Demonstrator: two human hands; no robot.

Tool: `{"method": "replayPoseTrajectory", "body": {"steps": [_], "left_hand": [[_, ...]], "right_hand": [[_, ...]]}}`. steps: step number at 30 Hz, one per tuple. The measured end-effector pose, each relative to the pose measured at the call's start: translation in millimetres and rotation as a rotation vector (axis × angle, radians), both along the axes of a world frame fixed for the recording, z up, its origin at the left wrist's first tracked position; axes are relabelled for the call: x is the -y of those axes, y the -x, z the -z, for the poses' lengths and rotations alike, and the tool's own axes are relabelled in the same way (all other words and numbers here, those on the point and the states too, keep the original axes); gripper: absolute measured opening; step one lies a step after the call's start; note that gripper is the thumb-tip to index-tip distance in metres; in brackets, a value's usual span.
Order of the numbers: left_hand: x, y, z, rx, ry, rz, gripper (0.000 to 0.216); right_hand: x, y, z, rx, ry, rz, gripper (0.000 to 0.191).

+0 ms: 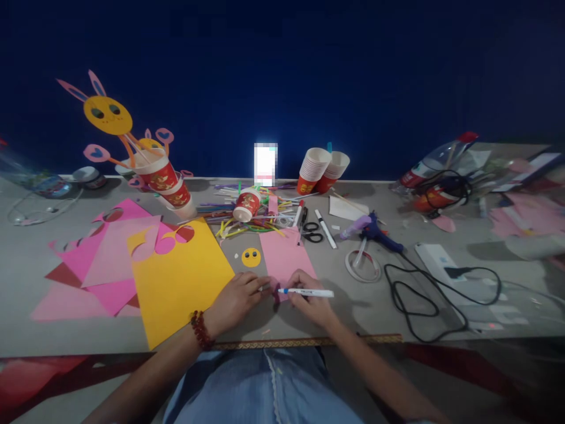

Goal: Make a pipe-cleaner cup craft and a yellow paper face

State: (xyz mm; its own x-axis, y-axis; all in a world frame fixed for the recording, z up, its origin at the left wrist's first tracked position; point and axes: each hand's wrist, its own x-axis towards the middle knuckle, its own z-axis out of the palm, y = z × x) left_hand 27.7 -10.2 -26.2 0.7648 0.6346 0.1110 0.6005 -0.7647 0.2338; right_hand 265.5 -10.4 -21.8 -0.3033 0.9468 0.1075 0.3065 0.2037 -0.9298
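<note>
My right hand (306, 297) is closed around a white marker (313, 292) with a blue part near its left end. The marker lies nearly level, that end over the lower part of a pink paper sheet (286, 253). My left hand (241, 294) rests low, its fingers stretched toward the sheet's lower left edge; whether the fingertips pinch anything is too small to tell. A yellow paper circle with two eyes (251, 257) lies just beyond my left hand. To the left is a large yellow sheet (176, 288), its lower right corner near my left wrist.
Black scissors (312, 232), more markers (325, 228) and a tape roll (362, 265) lie beyond my right hand. A glue gun (382, 235) trails a black cable to a power strip (441, 271). Coloured pipe cleaners (220, 221), paper cups (314, 171) and a rabbit-faced cup figure (108, 115) stand behind.
</note>
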Motion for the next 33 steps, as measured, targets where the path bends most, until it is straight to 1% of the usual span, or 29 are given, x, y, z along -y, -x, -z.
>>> {"method": "replayPoseTrajectory", "body": {"steps": [4, 9, 14, 22, 33], "left_hand": [[1.0, 2.0, 3.7, -0.008, 0.011, -0.007, 0.037], [0.8, 3.5, 10.6, 0.048, 0.031, -0.03, 0.031], [0.8, 3.4, 11.5, 0.044, 0.031, -0.034, 0.033], [0.8, 2.3, 9.3, 0.057, 0.038, -0.041, 0.032], [1.9, 2.4, 8.8, 0.052, 0.049, -0.048, 0.033]], "right_hand": [[0.2, 2.7, 7.5, 0.085, -0.094, 0.013, 0.007], [2.3, 2.5, 12.5, 0.143, -0.135, 0.034, 0.01], [2.1, 3.2, 12.6, 0.165, -0.152, 0.034, 0.015], [1.0, 2.6, 12.4, 0.252, -0.143, 0.011, 0.011], [0.8, 3.8, 11.1, 0.263, -0.157, 0.003, 0.011]]}}
